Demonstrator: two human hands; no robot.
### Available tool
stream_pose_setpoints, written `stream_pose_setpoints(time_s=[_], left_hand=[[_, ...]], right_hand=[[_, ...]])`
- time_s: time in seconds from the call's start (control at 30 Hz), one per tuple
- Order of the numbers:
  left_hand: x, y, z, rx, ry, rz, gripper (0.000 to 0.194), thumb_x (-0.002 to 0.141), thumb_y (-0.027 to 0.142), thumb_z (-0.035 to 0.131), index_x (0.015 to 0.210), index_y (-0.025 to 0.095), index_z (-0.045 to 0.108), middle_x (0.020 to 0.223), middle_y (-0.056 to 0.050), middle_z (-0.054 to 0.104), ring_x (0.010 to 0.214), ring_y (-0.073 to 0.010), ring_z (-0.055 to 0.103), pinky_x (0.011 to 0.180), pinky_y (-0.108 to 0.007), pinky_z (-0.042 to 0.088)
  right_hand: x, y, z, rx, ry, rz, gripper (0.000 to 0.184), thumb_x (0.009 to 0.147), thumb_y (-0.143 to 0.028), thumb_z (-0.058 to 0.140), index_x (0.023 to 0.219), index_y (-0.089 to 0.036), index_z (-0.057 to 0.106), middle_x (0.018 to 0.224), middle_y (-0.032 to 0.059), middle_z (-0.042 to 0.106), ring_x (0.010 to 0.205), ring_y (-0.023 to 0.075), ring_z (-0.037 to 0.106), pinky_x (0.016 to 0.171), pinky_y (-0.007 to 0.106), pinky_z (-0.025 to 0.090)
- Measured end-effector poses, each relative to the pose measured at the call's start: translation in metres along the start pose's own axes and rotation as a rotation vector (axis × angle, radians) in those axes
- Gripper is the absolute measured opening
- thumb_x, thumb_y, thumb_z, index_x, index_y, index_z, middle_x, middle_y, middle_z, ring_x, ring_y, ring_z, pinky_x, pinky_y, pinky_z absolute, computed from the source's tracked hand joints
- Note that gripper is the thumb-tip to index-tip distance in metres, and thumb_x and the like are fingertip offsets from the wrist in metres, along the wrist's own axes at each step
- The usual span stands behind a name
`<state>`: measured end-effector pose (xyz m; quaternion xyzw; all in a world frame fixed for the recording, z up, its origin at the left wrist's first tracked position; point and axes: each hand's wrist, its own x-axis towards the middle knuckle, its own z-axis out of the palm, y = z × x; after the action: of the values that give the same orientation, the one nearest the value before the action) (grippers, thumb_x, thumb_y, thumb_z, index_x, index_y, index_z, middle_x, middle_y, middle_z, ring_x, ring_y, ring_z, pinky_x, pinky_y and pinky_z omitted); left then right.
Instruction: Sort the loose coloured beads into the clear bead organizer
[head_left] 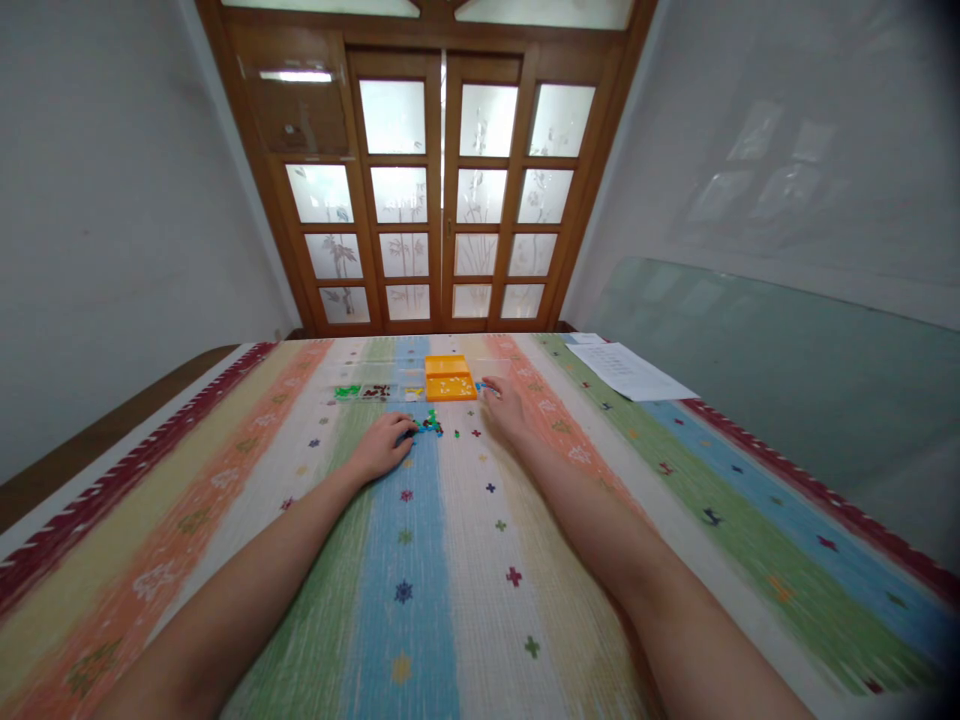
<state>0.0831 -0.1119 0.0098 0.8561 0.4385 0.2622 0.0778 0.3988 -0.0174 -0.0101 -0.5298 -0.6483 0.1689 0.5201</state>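
Head view, hands at the surface (pixel 487 560), which was covered by a cloth with coloured stripes and small printed motifs. I had the left hand (pixel 386 440) lying palm down on the blue and green stripes, its fingertips at the left edge of a small cluster of green, blue and dark brown pieces (pixel 431 424). Its grip was loosely curled; I could not tell whether any piece was pinched in it. I held the right hand (pixel 504 405) just beside the right edge of an open orange-yellow plastic box (pixel 451 396). Its grip was narrow, with a small blue item (pixel 482 386) at the fingertips, too small for me to identify further. The cluster lay on the cloth in front of the box, between the 2 hands and nearer the left. 1 small green piece (pixel 457 434) lay apart, to the right of the cluster. Small white pieces (pixel 452 386) were spread inside the box. To the left of the box stood a clear plastic compartment tray (pixel 360 398), in which I saw green, dark red, and yellow and white contents. White printed sheets (pixel 630 372) lay farther right, and wooden doors with frosted panes (pixel 444 200) rose beyond the surface.
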Motion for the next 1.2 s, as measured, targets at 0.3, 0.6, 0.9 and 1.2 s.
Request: stream_pose_setpoints(time_s=[0.3, 0.6, 0.9, 1.2], left_hand=[[0.0, 0.003, 0.0, 0.05, -0.005, 0.017, 0.025, 0.095, 0.025, 0.057, 0.117, 0.024, 0.07, 0.123, -0.007, 0.064, 0.118, -0.0241, 0.059, 0.108, -0.04, 0.045], [0.002, 0.001, 0.006, 0.094, 0.048, -0.004, 0.024, 0.095, 0.025, 0.058, 0.116, 0.025, 0.07, 0.121, -0.007, 0.064, 0.117, -0.0241, 0.058, 0.107, -0.04, 0.045], [0.002, 0.0, 0.007, 0.124, 0.116, -0.1, 0.026, 0.096, 0.025, 0.057, 0.119, 0.023, 0.069, 0.119, -0.009, 0.064, 0.115, -0.0248, 0.058, 0.106, -0.042, 0.046], [0.002, 0.0, 0.006, 0.122, 0.106, -0.1, 0.027, 0.094, 0.025, 0.059, 0.119, 0.023, 0.069, 0.119, -0.009, 0.065, 0.114, -0.0249, 0.059, 0.105, -0.041, 0.047]], right_hand=[[-0.02, -0.023, 0.012, -0.166, -0.298, -0.286, 0.024, 0.095, -0.017, 0.055, 0.109, -0.021, 0.075, 0.112, 0.0079, 0.074, 0.105, 0.0208, 0.066, 0.099, 0.038, 0.051], [-0.039, -0.053, 0.027, -0.31, -0.572, -0.617, 0.036, 0.101, -0.021, 0.052, 0.133, -0.026, 0.068, 0.135, 0.0073, 0.068, 0.128, 0.0214, 0.059, 0.111, 0.038, 0.043], [-0.028, -0.056, 0.035, -0.406, -0.583, -0.624, 0.032, 0.098, -0.019, 0.055, 0.123, -0.022, 0.074, 0.121, 0.009, 0.073, 0.114, 0.0217, 0.065, 0.103, 0.035, 0.047], [-0.03, -0.05, 0.036, -0.376, -0.522, -0.621, 0.03, 0.098, -0.019, 0.055, 0.12, -0.022, 0.075, 0.122, 0.0075, 0.074, 0.115, 0.0219, 0.066, 0.104, 0.035, 0.048]])
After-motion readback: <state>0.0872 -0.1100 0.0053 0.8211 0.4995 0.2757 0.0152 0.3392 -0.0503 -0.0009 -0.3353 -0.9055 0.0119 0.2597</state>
